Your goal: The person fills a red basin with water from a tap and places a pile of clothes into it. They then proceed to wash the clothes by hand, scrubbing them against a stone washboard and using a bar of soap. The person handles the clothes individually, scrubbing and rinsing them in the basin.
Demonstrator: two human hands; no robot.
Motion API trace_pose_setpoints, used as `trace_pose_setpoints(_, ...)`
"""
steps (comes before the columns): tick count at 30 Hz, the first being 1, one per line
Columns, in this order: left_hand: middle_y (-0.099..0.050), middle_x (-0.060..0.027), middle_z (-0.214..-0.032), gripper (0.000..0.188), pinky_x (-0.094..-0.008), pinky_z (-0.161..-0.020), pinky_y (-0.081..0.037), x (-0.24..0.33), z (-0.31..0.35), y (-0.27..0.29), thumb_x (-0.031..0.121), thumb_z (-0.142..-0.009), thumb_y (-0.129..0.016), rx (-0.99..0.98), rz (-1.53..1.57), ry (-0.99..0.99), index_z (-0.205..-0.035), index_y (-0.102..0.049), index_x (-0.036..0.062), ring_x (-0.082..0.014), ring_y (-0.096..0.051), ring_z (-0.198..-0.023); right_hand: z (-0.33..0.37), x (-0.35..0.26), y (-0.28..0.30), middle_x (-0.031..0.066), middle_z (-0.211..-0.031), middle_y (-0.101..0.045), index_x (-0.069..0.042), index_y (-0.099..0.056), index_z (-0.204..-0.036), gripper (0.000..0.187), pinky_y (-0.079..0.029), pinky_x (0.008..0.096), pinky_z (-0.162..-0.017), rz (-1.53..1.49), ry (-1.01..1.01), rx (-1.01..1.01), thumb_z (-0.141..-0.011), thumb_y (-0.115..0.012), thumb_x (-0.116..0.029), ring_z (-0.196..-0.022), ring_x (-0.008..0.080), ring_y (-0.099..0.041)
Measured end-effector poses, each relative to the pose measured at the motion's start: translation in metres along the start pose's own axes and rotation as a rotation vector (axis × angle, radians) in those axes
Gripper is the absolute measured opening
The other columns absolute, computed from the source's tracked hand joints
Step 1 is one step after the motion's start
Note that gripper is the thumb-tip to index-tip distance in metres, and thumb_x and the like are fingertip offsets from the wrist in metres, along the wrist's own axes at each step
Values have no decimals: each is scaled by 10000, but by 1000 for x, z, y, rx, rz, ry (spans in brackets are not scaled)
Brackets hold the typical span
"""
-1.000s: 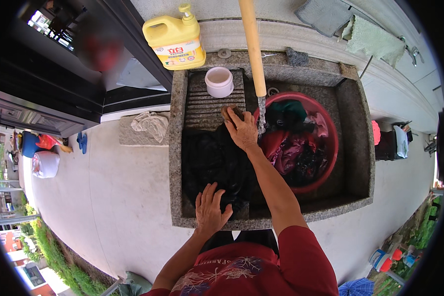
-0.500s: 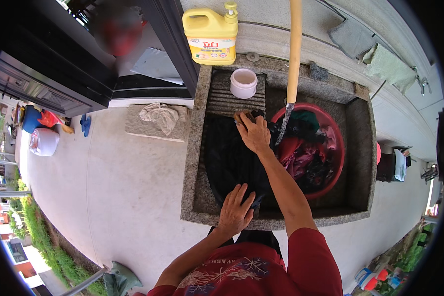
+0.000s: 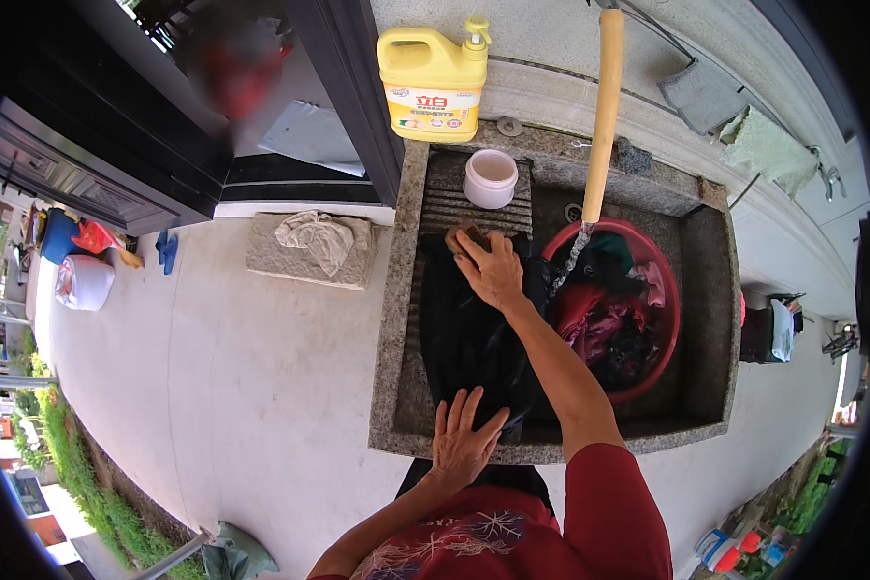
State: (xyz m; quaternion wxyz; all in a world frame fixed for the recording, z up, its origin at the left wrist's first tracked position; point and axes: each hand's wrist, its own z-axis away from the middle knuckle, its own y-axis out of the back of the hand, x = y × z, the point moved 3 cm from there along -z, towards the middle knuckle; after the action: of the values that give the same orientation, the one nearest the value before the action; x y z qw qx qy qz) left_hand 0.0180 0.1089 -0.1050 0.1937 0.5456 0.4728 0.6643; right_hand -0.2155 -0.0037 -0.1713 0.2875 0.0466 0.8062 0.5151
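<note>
A wet black garment [image 3: 469,333] lies spread over the ribbed washboard side of a stone sink [image 3: 389,387]. At the garment's far end, my right hand [image 3: 496,275] is closed around a brown block-shaped scrub brush [image 3: 467,238], pressed to the cloth. My left hand [image 3: 462,440] rests flat on the garment's near end, close to the sink's front rim, fingers spread. Beside the garment, a red basin [image 3: 669,324] holds dark, green and pink clothes. Water runs from a yellow hose [image 3: 604,116] into the basin's left side. The brush's underside is hidden.
A pale pink tub [image 3: 490,180] stands on the washboard's far end. Behind it, a yellow pump jug [image 3: 433,87] sits by the sink's back-left corner. Left of the sink, a crumpled rag [image 3: 317,240] lies on a stone block [image 3: 280,266]. Cloths [image 3: 768,145] hang along the wall.
My right hand has slid slightly left with the brush, which now shows more. My left hand stays on the cloth. The whole view has shifted a little.
</note>
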Motion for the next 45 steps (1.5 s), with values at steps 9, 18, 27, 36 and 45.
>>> trace_pose_setpoints(9,-462,-100,-1345,328,-630,-998,-307,-8,-1,-7,186,-834,-637,-128,69,-63,-1156,-590,225,-329,-426,-1258,-8,-23,-15,109,-971,-437,-266,-523,-1265,451,-400,379,-652,140,230,8,-837,-649,-336,-866,272,-465)
trace_pose_setpoints(18,-385,-102,-1392,388,-625,-1015,-270,-10,-3,-3,268,-808,-651,-50,9,97,-1183,-565,221,-323,-357,-1299,63,-64,33,105,-989,-467,-269,-569,-1217,433,-416,351,-650,67,378,-290,-809,-665,-380,-868,257,-492)
trace_pose_setpoints(27,-461,-90,-1344,414,-553,-955,-356,-12,-24,-7,235,-809,-680,-24,-165,94,-1204,-556,213,-300,-440,-1238,52,21,39,119,-1039,-470,-297,-526,-1273,502,-439,401,-680,132,100,4,-796,-676,-347,-873,286,-507)
trace_pose_setpoints(36,-514,-86,-1290,400,-456,-959,-370,-40,-8,22,151,-714,-718,82,-180,149,-1105,-635,172,-322,-464,-1200,163,-51,77,130,-1095,-462,-296,-492,-1337,597,-438,409,-720,-182,264,-122,-776,-694,-333,-895,280,-514)
trace_pose_setpoints(45,-527,-97,-1215,318,-455,-910,-349,-29,-11,7,188,-734,-719,90,-198,143,-1043,-651,155,-312,-478,-1117,95,95,18,243,-1210,-380,-197,-413,-1376,542,-433,503,-870,-254,-507,297,-864,-591,-205,-1033,457,-465)
